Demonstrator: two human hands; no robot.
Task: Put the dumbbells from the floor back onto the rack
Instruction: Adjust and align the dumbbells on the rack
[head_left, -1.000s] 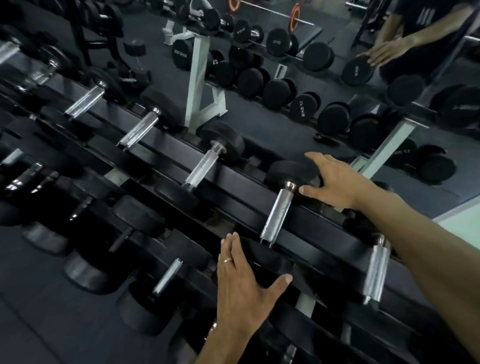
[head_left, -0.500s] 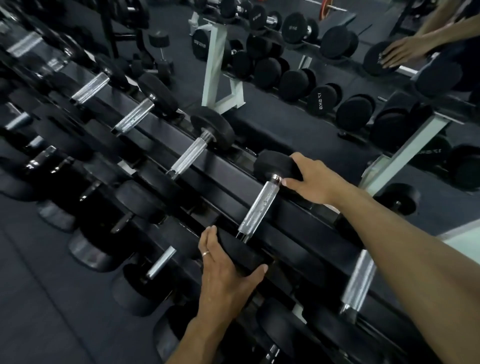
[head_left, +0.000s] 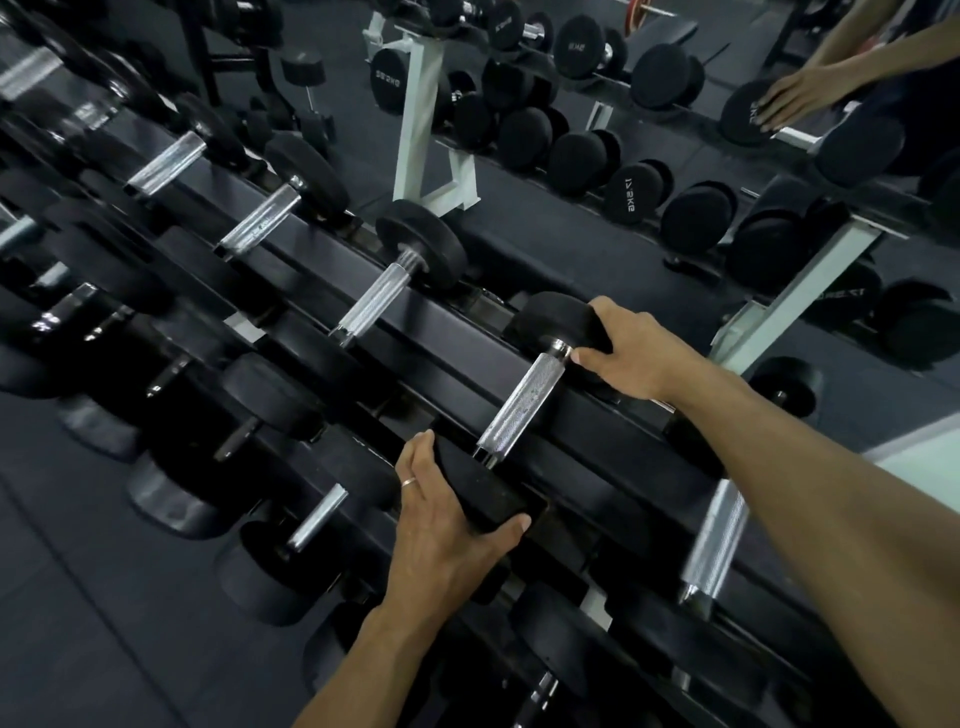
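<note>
My left hand (head_left: 447, 525) cups the near head of the dumbbell (head_left: 524, 410), thumb and fingers wrapped around the black end. My right hand (head_left: 631, 353) clasps the far head. The dumbbell lies across the rack (head_left: 457, 332) on the top tier, its knurled handle bridging the rails. The risk, as I judge it: let go before both heads seat and it could roll, pinching fingers.

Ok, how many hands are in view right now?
3: left hand gripping the dumbbell at its near end, right hand at its far end, and another hand top right, apparently a mirror reflection.
</note>
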